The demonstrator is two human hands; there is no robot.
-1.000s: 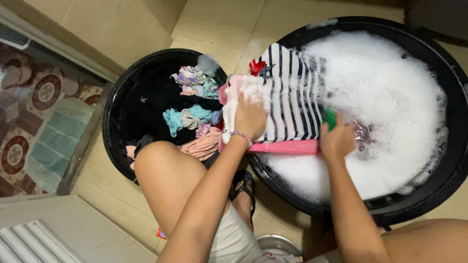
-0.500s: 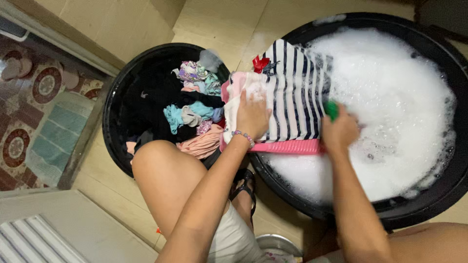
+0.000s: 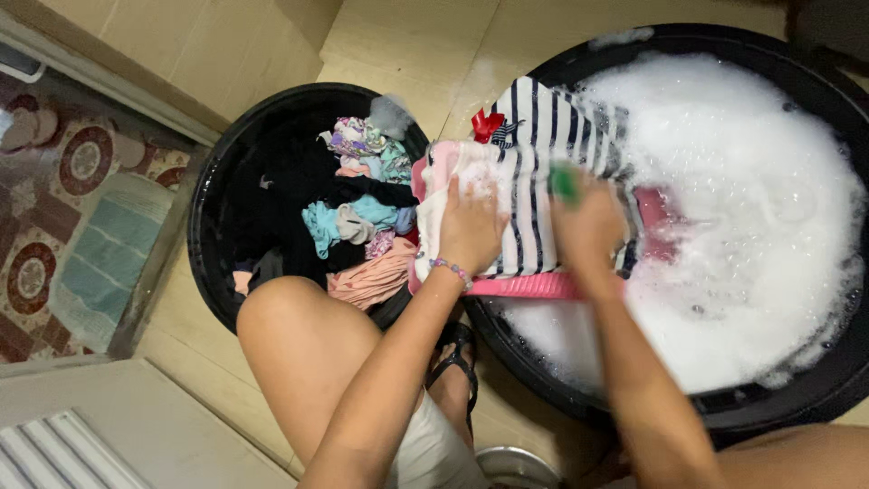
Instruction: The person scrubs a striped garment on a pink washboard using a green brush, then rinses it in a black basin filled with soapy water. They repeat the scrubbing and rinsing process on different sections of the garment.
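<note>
Landmark: pink ribbed plastic washboard point(image 3: 529, 286), lying across the near rim of the big black suds-filled basin point(image 3: 819, 371).

Left hand point(image 3: 471, 228) is pressing flat, fingers spread, on the washboard's left end, pinning the white-and-navy striped garment point(image 3: 532, 172).

Right hand point(image 3: 588, 225) is sitting right of it, over the washboard's middle, fist closed around a small green scrub brush point(image 3: 565, 184); only the brush's tip is showing.

Judgement: scrubbing goes best with the left palm keeping the cloth taut while brush strokes are running along the stripes, away from the pinning hand, so the fabric isn't bunching.

Garment's long axis is running from the washboard's near edge toward the far rim, stripes parallel to it, red bow point(image 3: 486, 125) at the far end.

Left of the washboard: smaller black tub point(image 3: 210, 195) holding a mixed-colour laundry heap point(image 3: 362, 213).
</note>
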